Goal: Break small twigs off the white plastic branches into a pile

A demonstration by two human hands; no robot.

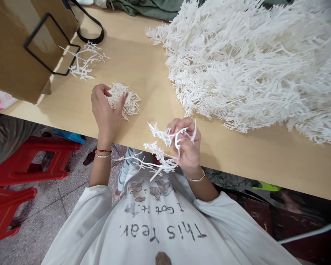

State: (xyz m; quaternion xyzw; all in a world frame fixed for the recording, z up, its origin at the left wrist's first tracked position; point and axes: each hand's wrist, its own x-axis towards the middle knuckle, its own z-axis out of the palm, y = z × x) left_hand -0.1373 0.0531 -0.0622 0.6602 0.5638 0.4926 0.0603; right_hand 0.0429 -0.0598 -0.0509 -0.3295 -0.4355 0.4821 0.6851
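Observation:
My left hand (106, 108) is at a small heap of short white branched pieces (127, 99) on the table, its thumb and fingers apart at the heap's near left side. Nothing shows between those fingers. My right hand (189, 149) is closed around a white, twig-like branched sprig (161, 163), which looks like plastic. Its forked ends hang out to the left, past the table's front edge and above my lap. Part of the sprig is hidden behind my right fingers.
A large mound of white branched sprigs (245, 70) covers the table's right side. Loose sprigs (85, 62) lie at the back left, beside a cardboard box (24, 44) and a black wire frame (34, 42). Red stools (38, 158) stand on the floor at left.

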